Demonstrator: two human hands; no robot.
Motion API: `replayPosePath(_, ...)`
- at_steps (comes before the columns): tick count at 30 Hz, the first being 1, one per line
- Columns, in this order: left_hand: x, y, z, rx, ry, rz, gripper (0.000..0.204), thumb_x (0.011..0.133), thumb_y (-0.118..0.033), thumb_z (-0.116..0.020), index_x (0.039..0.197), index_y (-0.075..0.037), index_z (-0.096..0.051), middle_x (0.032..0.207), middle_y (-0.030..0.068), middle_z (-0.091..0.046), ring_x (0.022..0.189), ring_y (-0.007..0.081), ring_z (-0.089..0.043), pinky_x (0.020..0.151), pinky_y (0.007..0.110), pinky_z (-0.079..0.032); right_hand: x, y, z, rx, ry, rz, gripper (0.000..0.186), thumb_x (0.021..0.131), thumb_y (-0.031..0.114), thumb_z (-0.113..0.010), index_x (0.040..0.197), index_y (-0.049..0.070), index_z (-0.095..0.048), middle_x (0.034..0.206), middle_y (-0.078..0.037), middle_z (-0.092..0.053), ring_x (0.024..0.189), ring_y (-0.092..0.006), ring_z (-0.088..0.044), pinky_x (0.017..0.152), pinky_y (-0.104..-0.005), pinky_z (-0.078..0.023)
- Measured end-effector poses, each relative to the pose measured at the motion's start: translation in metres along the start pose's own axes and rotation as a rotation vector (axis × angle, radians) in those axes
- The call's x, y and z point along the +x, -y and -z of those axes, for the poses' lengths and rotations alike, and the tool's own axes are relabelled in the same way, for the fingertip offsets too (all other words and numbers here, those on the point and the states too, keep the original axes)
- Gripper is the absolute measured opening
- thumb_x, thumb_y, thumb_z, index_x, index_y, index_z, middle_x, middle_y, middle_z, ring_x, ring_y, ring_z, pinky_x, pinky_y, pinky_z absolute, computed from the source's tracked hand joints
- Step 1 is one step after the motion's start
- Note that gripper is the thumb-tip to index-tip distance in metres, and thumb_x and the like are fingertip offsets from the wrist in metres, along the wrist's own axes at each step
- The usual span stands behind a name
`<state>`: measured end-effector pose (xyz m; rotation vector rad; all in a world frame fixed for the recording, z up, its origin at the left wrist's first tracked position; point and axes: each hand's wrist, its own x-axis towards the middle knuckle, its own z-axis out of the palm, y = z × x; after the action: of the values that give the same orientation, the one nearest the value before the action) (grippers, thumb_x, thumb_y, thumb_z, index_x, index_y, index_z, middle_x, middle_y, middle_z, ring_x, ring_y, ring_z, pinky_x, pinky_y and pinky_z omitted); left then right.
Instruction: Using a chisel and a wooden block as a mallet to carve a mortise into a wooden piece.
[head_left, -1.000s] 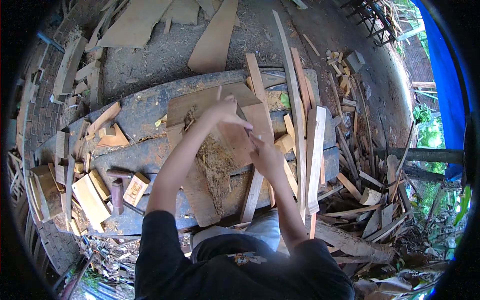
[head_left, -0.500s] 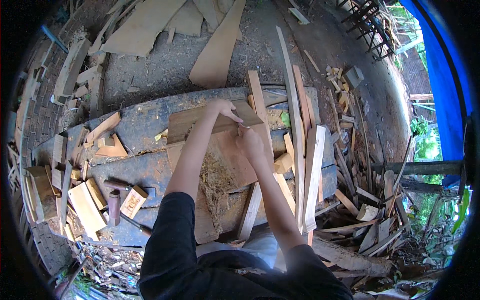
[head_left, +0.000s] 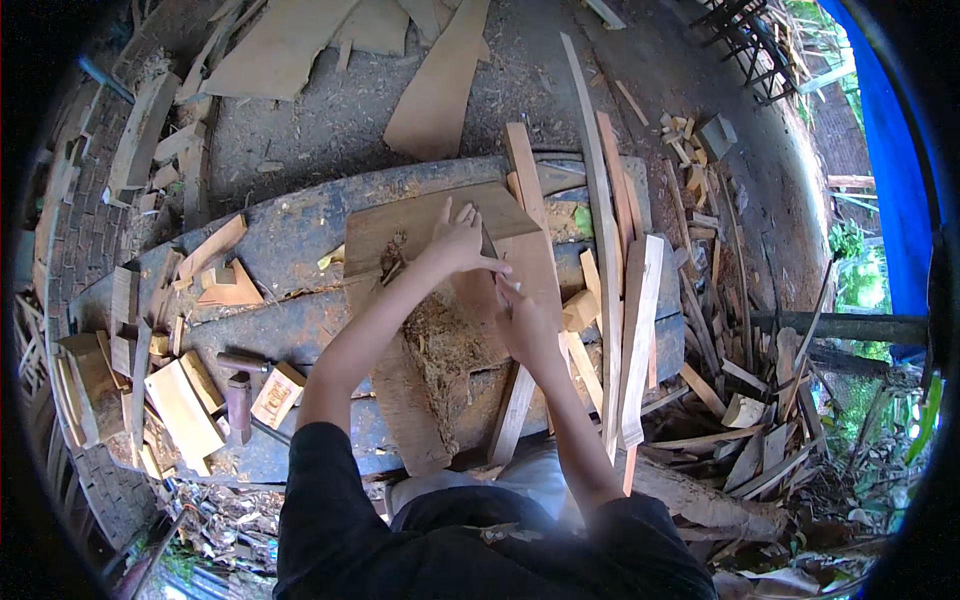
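A large brown wooden workpiece (head_left: 375, 235) with flat faces and an angled right end lies across the bench before me. My left hand (head_left: 460, 243) rests on its upper part with the fingers spread, the thumb reaching toward a thin dark-bladed hand tool (head_left: 488, 240). Closed just below the thumb, my right hand (head_left: 525, 325) grips what appears to be this tool; its handle is hidden in the fingers. Rough, crumbly wood shavings (head_left: 440, 345) fill the area under my left forearm. A flat board (head_left: 405, 420) slants toward my body beneath them.
The dark plank bench (head_left: 300, 230) carries a mallet (head_left: 238, 405), a marked wood block (head_left: 277, 395) and pale blocks (head_left: 185, 410) at left. Long timber strips (head_left: 598, 200) lie along the right. Offcuts (head_left: 760, 450) heap beyond the bench; large thin sheets (head_left: 430, 105) lie on the far ground.
My left hand's fingers have opened out from a curled hold and lie flatter on the wood. My right hand has moved slightly lower and right in view, and the whole view has shifted slightly.
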<state>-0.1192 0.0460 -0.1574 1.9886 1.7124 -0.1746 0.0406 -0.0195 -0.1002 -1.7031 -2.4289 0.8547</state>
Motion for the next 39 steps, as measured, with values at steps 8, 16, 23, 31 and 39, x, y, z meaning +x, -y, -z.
replayPosePath(8,0.049,0.044,0.01,-0.076,0.137,0.02,0.112,0.055,-0.081,-0.044,0.132,-0.002,-0.025,0.139,0.0168,-0.018,0.131,0.0285,-0.007,0.105,0.047,0.003,0.056,0.013,-0.021,-0.011,-0.052,-0.018,0.044,0.075,0.016,-0.047,0.118,0.012,-0.047,0.08,-0.019,-0.06,0.075,-0.0352,-0.059,0.068,-0.0437,-0.048)
replayPosePath(16,0.059,0.061,-0.007,-0.147,0.205,0.028,0.11,0.051,-0.083,-0.043,0.13,-0.007,-0.033,0.139,0.016,-0.018,0.131,0.0297,-0.006,0.104,0.049,0.001,0.064,0.015,-0.029,0.042,-0.054,-0.07,0.033,0.08,0.019,-0.043,0.11,0.014,-0.055,0.086,-0.02,-0.059,0.082,-0.0366,-0.057,0.075,-0.0445,-0.044)
replayPosePath(23,0.02,0.026,-0.012,-0.08,0.052,0.029,0.118,0.055,-0.083,-0.039,0.131,0.005,-0.021,0.138,0.0179,-0.02,0.131,0.0268,-0.008,0.104,0.049,0.005,0.015,0.014,-0.005,0.018,0.033,-0.067,0.044,0.074,0.018,-0.047,0.117,0.016,-0.05,0.088,-0.022,-0.058,0.082,-0.0363,-0.057,0.073,-0.0435,-0.044)
replayPosePath(31,-0.052,-0.042,-0.005,0.18,-0.064,0.048,0.135,0.041,-0.084,-0.047,0.128,0.014,-0.013,0.137,0.024,-0.017,0.131,0.0262,-0.003,0.101,0.052,0.012,-0.066,0.002,0.007,0.011,0.122,-0.107,0.053,0.071,0.013,-0.049,0.123,0.02,-0.044,0.078,-0.022,-0.059,0.073,-0.0366,-0.058,0.068,-0.0436,-0.045)
replayPosePath(39,-0.075,-0.062,-0.016,0.05,-0.127,0.022,0.137,0.035,-0.083,-0.052,0.124,0.017,-0.021,0.135,0.0254,-0.022,0.131,0.0298,-0.003,0.099,0.055,0.015,-0.107,0.003,0.023,-0.006,0.147,-0.147,0.053,0.071,0.013,-0.049,0.123,0.023,-0.044,0.071,-0.021,-0.058,0.068,-0.0361,-0.058,0.064,-0.0436,-0.045)
